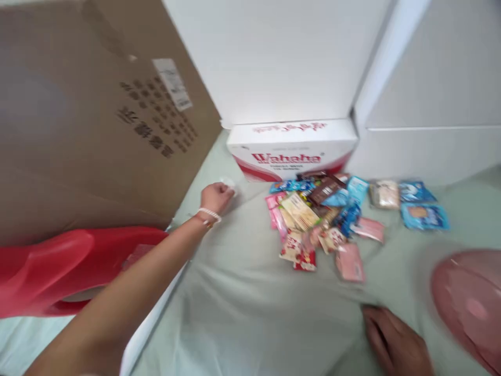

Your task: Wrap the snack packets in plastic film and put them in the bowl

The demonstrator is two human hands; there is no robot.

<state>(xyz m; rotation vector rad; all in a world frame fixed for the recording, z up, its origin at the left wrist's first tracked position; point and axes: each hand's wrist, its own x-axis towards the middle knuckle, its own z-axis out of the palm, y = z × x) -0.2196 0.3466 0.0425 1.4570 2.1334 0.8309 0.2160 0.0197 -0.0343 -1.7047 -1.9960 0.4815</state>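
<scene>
My left hand [216, 199], with a white beaded bracelet [210, 213] at the wrist, is closed on a small whitish piece [228, 184] too blurred to identify. It is low over the pale green cloth [242, 250], left of a pile of wrapped snacks [299, 211]. At the lower right, my right hand [397, 339] rests near the cloth with its fingers curled together. Whatever its fingertips may pinch is hidden. Pink packets [349, 262] lie above it, at the pile's near edge. Red packets [304, 259] and brown wrappers [326, 189] show too.
A white and red Wahaha box [291, 151] stands behind the pile against white panels [282, 57]. Blue packets [425, 215] lie at right, above a translucent pink bowl-like container [469, 297]. A large cardboard sheet [97, 130] and a red plastic object [74, 261] flank the left side.
</scene>
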